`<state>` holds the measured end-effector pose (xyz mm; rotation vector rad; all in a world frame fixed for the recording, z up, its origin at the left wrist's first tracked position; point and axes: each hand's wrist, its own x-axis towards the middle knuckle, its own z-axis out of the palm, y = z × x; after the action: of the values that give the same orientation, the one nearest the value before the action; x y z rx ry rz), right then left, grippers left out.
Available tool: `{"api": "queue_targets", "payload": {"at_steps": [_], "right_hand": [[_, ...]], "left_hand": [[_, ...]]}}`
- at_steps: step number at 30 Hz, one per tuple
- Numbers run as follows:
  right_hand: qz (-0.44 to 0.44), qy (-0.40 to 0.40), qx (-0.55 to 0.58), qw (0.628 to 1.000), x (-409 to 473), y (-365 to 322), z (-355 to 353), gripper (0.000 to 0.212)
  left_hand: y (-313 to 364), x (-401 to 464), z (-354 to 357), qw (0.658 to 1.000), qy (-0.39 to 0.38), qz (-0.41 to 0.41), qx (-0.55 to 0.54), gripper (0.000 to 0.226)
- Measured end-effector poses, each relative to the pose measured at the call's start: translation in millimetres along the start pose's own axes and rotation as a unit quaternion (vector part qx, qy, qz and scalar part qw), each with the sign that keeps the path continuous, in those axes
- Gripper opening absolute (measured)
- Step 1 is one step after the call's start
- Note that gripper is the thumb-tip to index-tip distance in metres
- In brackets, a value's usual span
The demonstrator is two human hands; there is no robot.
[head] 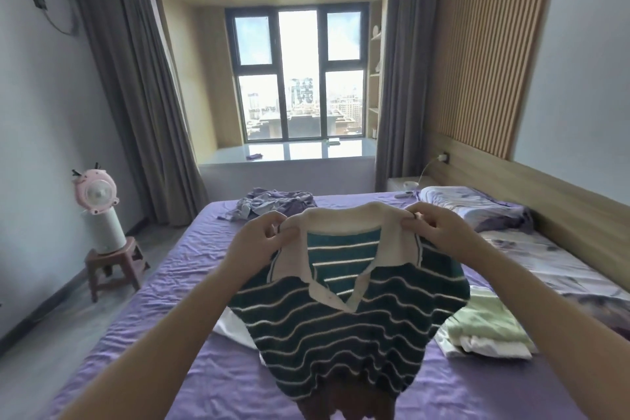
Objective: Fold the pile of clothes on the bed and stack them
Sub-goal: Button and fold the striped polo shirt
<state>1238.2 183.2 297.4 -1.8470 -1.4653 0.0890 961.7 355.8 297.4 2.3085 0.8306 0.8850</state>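
While your left hand [264,232] pinches one shoulder of the striped polo shirt [344,310] and your right hand [431,227] pinches the other, each grip is closed narrow on the fabric just beside the cream collar [341,215]. You hold the shirt up in the air above the bed [143,334], its front facing you and its hem hanging down toward the bottom of the view. Under its left edge a white garment [231,326] lies on the purple sheet. To your right, near the shirt, a pale green and white stack of folded clothes [487,327] rests on the bed. Farther away, beyond the collar, a crumpled purple pile [272,203] sits near the bed's far edge.
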Motion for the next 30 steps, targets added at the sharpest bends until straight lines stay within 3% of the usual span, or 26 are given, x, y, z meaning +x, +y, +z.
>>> {"api": "queue_targets", "payload": {"at_steps": [4, 7, 11, 16, 24, 30], "right_hand": [[-0.009, 0.033, -0.032, 0.999, -13.0, 13.1, 1.8, 0.014], [-0.010, 0.039, -0.117, 0.992, -28.9, 20.4, 4.1, 0.029], [-0.065, 0.079, -0.227, 0.969, -61.5, 35.5, 4.8, 0.049], [-0.109, 0.082, -0.175, 0.975, -98.9, 57.5, 2.3, 0.051], [-0.109, 0.046, -0.144, 0.983, -107.9, 69.6, 2.4, 0.041], [-0.045, -0.045, -0.149, 0.987, -84.0, 119.7, 74.8, 0.045]], "left_hand": [[0.7, -11.6, 11.5, 0.987, 0.053, 0.046, 0.144, 0.025], [-3.4, -26.6, 24.7, 0.972, 0.067, 0.076, 0.213, 0.041], [-5.7, -51.8, 43.0, 0.964, 0.096, 0.111, 0.222, 0.062], [10.1, -81.8, 60.3, 0.961, 0.088, 0.143, 0.220, 0.059], [13.4, -81.0, 52.6, 0.976, -0.007, 0.067, 0.207, 0.066], [-53.4, -51.8, 115.9, 0.973, -0.112, 0.005, 0.200, 0.060]]}}
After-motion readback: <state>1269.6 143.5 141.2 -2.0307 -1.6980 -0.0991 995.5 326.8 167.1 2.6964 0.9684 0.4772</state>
